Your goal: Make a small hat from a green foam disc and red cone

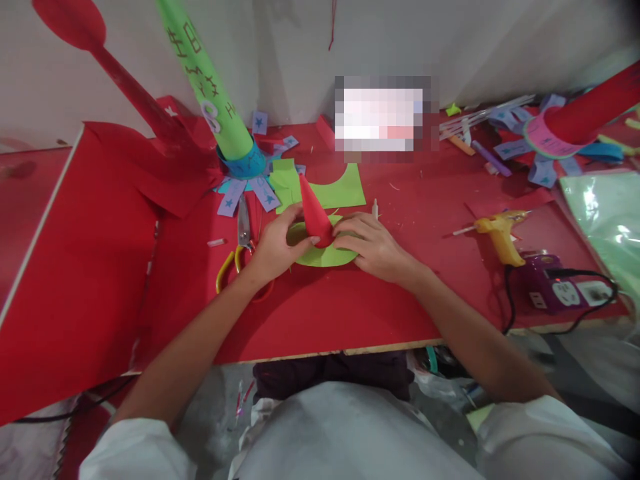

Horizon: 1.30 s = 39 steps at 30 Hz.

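Observation:
A red paper cone stands on a round green paper piece near the middle of the red table. My left hand is closed at the left side, its thumb pressed on the cone's base and its fingers behind the green piece. From the right, my right hand has its fingertips against the cone's base and the green paper's edge. Behind them lies a cut green sheet. Scissors with yellow and red handles rest just left of my left hand.
A green paper tower with a blue base stands at back left, beside a red paper shape. On the right are a yellow glue gun, a purple power block with cables, and a red tube in a pink ring.

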Motion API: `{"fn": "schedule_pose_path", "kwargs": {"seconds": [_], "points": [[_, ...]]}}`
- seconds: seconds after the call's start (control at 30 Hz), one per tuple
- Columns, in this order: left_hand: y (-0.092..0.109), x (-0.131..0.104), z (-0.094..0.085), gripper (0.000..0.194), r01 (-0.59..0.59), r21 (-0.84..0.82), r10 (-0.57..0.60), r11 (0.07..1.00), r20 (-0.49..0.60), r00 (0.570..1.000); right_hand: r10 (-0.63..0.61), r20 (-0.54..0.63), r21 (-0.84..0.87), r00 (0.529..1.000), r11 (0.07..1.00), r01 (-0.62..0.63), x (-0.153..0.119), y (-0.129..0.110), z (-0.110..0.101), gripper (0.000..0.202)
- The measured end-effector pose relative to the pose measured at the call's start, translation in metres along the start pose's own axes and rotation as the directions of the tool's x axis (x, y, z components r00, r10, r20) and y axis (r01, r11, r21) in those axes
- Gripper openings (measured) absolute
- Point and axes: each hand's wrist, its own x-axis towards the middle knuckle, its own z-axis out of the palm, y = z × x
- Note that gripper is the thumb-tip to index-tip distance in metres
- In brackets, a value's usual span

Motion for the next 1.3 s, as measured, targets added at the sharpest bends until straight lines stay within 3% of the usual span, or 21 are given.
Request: {"fn": "schedule_pose_path", "kwargs": {"seconds": [0.07,0.17,0.3,0.4,0.5,0.73,0.8,0.87,0.93,1.0,1.13,1.3], "points": [[0.0,0.0,0.0,0.049,-0.015,0.102,0.013,0.995,0.024,1.0,0.014,0.05,0.07,0.999,0.997,-0.017,-0.001,0.004,-0.004,0.042],[0.003,-0.002,0.002,0.05,-0.044,0.148,0.032,0.988,0.084,0.996,0.07,-0.014,0.177,0.997,0.982,-0.067,0.0,0.004,-0.011,0.049],[0.007,-0.003,0.005,0.057,-0.085,0.118,0.067,0.989,0.149,0.987,0.275,-0.11,0.301,0.955,0.925,-0.231,0.003,-0.005,-0.012,0.044],[0.01,-0.002,0.008,0.06,-0.059,0.1,0.035,0.993,0.225,0.974,0.393,-0.074,0.411,0.917,0.85,-0.331,0.004,-0.01,-0.002,0.053],[0.01,-0.003,0.01,0.065,-0.051,0.081,0.026,0.995,0.28,0.96,0.444,-0.026,0.381,0.896,0.833,-0.401,0.005,-0.01,0.008,0.061],[0.008,-0.004,0.009,0.065,-0.028,-0.003,0.028,1.0,0.277,0.96,0.457,-0.091,0.323,0.885,0.854,-0.408,0.01,-0.01,0.011,0.039],[0.009,-0.002,0.006,0.057,-0.008,-0.036,0.017,0.999,0.238,0.971,0.459,-0.101,0.336,0.883,0.851,-0.404,0.011,-0.011,0.012,0.035],[0.008,0.0,0.001,0.051,0.043,-0.002,-0.042,0.999,0.106,0.993,0.467,-0.107,0.354,0.878,0.843,-0.406,0.012,-0.013,0.014,0.035],[0.003,0.003,-0.007,0.05,0.124,0.126,-0.115,0.984,-0.076,0.99,0.477,-0.102,0.365,0.873,0.834,-0.413,0.012,-0.014,0.017,0.037],[-0.005,0.004,-0.014,0.048,0.202,0.29,-0.152,0.935,-0.186,0.971,0.485,-0.087,0.371,0.87,0.827,-0.424,0.012,-0.015,0.02,0.041],[-0.017,0.003,-0.021,0.044,0.235,0.475,-0.191,0.848,-0.139,0.972,0.491,-0.053,0.386,0.869,0.813,-0.436,0.013,-0.015,0.023,0.052],[-0.014,0.002,-0.016,0.035,0.229,0.379,-0.227,0.896,-0.051,0.973,0.456,-0.044,0.367,0.889,0.835,-0.41,0.013,-0.015,0.024,0.044]]}}
